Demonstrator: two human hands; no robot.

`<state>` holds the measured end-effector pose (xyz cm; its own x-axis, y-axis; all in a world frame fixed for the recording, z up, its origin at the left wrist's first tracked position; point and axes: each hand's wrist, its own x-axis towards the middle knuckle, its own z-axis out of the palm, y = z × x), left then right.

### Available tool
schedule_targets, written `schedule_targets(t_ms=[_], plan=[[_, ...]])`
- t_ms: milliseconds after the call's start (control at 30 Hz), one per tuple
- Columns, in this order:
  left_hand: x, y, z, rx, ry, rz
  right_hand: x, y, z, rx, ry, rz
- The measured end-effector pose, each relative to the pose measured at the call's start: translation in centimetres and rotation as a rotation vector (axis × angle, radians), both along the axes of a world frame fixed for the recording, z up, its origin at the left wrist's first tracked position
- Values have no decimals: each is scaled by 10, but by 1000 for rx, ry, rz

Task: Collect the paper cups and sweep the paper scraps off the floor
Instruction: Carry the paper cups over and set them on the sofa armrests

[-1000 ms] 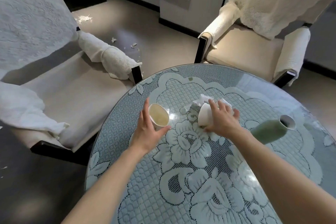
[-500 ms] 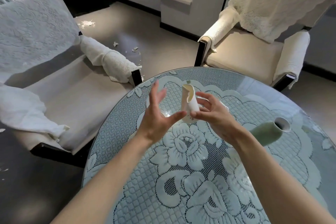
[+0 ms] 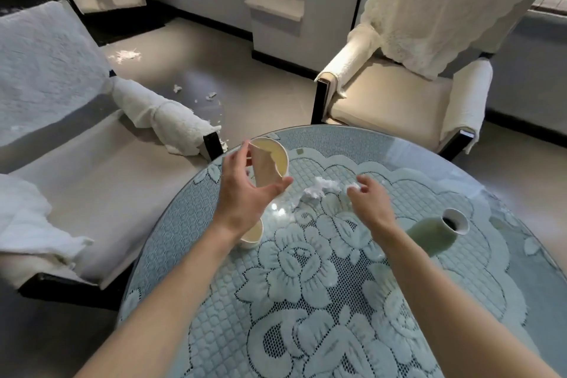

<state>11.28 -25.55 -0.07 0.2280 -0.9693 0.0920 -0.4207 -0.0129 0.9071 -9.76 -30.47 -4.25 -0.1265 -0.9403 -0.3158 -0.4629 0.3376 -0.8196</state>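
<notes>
My left hand [image 3: 248, 193] grips a white paper cup [image 3: 270, 159] above the round table's left rim, the cup tilted with its cream inside facing me. A second paper cup [image 3: 253, 235] lies on the table under my left wrist, partly hidden. My right hand [image 3: 366, 201] hovers over the table with loosely curled fingers, its fingertips at a crumpled white tissue [image 3: 319, 189]. Paper scraps [image 3: 196, 97] lie on the grey floor between the two chairs, with a larger clump [image 3: 125, 55] farther back.
The round glass-topped table [image 3: 506, 242] carries a lace cloth and a green vase [image 3: 435, 233] lying on its side at the right. A covered chair [image 3: 92, 163] stands left, an armchair [image 3: 405, 83] behind the table.
The cup passed from my right hand to my left, which now holds it up at the left. My right hand moved down to the tissue. The other cup lies below my left wrist.
</notes>
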Motion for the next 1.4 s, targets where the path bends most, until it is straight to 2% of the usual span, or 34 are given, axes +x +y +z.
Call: schedule_targets(t_ms=[67, 200, 400, 500, 567, 633, 700, 800, 867, 967, 1033, 1067, 1133, 1200, 1333, 1400], plan=[[13, -6, 2, -42, 8, 49, -4, -15, -21, 57, 226, -24], [47, -12, -3, -121, 26, 130, 3, -38, -43, 158, 410, 108], [87, -3, -19, -97, 34, 279, 67, -45, -53, 2, 818, 492], [94, 2, -27, -90, 25, 304, 87, -27, -62, -138, 981, 573], [96, 2, -31, -90, 25, 307, 89, -18, -72, -272, 950, 620], [96, 1, -33, -89, 19, 307, 85, -14, -82, -371, 830, 600], [94, -2, -34, -95, 10, 301, 73, -17, -81, -378, 643, 290], [91, -8, -37, -99, 28, 287, 41, -40, -67, -261, 520, -201], [89, -10, -39, -104, 31, 274, 19, -55, -59, -143, 565, -362], [91, -9, -42, -102, 36, 280, -2, -70, -65, 118, 600, -465], [97, -7, -46, -102, 14, 297, -6, -71, -72, 212, 629, -432], [101, -6, -49, -100, -2, 309, -5, -68, -74, 191, 663, -394], [108, -1, -52, -86, -30, 322, 1, -61, -83, 61, 716, -301], [111, 3, -53, -57, -38, 330, 12, -52, -87, -55, 667, -188], [109, 13, -48, -9, -59, 332, 56, -35, -60, -53, 118, -49], [108, 24, -44, 5, -62, 335, 78, -20, -32, -109, -35, 79]])
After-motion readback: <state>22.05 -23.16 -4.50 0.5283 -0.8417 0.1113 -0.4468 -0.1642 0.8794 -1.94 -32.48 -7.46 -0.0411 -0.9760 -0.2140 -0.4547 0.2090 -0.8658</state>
